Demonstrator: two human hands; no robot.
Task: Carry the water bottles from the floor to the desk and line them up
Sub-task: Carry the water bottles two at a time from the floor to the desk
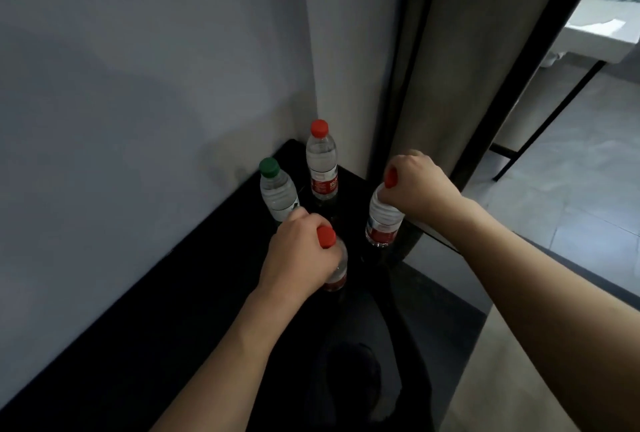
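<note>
Bottles of water are standing in a dark corner where a pale wall meets a door frame, and we are looking down on them from head height. We are reaching in with both bare arms. Our left hand (298,255) is curling its fingers round the neck of a red-capped bottle (334,265) nearest us, the cap poking out above the fist. Our right hand (414,185) is gripping the neck of a second red-capped bottle (382,220) beside the door frame (426,92), fingers wrapped tight just under the cap. We cannot tell whether either bottle is lifting clear of the black floor surface (138,310) yet.

Two more bottles are standing untouched farther back: a green-capped bottle (277,189) to the left and a third red-capped bottle (322,161) against the corner, close together but not touching.

No desk is appearing here; only a white sink (595,40) is showing through the doorway at upper right. We are judging the task to be at an early stage: two bottles are in hand, none is visibly placed, and the carrying and lining up are remaining, along with a return trip for the other two.
</note>
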